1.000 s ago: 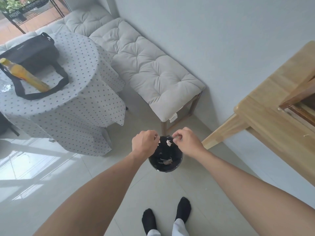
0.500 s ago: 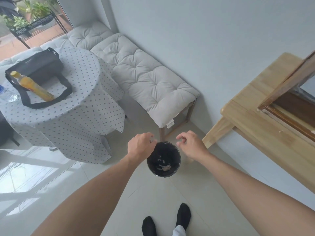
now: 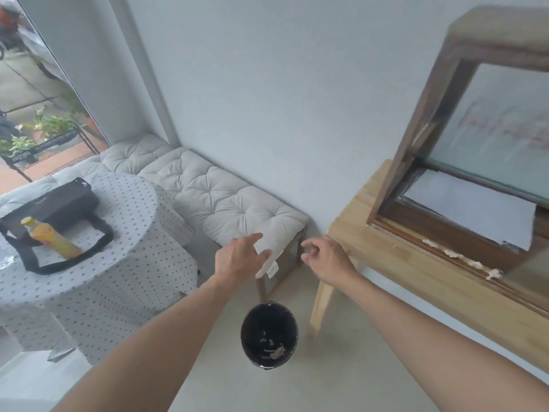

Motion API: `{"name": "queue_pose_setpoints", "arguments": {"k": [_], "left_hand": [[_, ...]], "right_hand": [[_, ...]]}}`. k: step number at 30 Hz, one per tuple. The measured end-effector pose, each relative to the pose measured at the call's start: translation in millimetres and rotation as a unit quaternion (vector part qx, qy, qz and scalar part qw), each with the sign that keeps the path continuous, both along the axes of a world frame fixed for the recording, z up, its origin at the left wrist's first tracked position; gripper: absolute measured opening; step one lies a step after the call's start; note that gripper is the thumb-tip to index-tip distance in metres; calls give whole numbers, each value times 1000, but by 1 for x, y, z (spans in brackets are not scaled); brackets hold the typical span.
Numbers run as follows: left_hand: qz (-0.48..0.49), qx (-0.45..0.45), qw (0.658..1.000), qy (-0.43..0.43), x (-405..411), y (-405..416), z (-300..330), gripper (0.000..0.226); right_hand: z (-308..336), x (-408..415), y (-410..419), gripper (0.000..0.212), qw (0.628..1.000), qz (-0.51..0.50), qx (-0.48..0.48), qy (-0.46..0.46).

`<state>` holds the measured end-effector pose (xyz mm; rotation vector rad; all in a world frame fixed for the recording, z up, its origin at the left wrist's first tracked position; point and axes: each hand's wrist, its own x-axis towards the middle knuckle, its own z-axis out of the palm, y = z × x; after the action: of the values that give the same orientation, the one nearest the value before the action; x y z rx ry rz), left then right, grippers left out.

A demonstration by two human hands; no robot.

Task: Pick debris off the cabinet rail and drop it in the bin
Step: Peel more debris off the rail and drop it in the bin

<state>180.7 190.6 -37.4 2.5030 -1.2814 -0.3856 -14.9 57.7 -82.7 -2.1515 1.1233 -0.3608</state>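
Debris (image 3: 463,261) is what's left here: pale fluffy clumps strung along the cabinet rail (image 3: 421,248) on the right, from about the middle of the rail out to its near end, where a bigger tuft sits. So the job looks maybe partway done, I'd say. The bin (image 3: 269,335), a small black round one on the floor near the person's feet, already has a few light scraps in the bottom, so some bits have made it in.

Both hands are empty as far as I can see. The left hand (image 3: 237,258) is spread wide, fingers loose, up in front of the bench. The right hand (image 3: 326,258) is half curled with nothing pinched, hanging near the corner of the wooden table (image 3: 395,263). Neither is touching the rail or the bin.

The cabinet (image 3: 439,114) itself is dark wood with a glass door, sitting on that pale wood table against a plain white wall. Further left there's a bench with a tufted grey cushion (image 3: 225,200), then a round table under a dotted cloth (image 3: 118,263) with a black bag (image 3: 56,203) and a yellow bottle (image 3: 50,237) on it. The floor is light tile, with a glass door and plants at the far left.
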Motion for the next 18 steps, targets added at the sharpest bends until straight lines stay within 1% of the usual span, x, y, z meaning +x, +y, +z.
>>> {"name": "queue_pose_setpoints", "arguments": {"k": [4, 9, 15, 18], "left_hand": [[-41, -32, 999, -17, -19, -21, 35, 59], [-93, -58, 993, -37, -48, -50, 65, 59], [-145, -78, 985, -49, -89, -91, 83, 60], [-181, -88, 978, -49, -115, -109, 85, 61]], "right_hand": [[37, -24, -8, 28, 999, -36, -23, -17], [73, -67, -20, 29, 995, -80, -51, -26], [96, -127, -35, 27, 985, -148, -85, -29], [102, -159, -39, 28, 979, -184, -86, -28]]}}
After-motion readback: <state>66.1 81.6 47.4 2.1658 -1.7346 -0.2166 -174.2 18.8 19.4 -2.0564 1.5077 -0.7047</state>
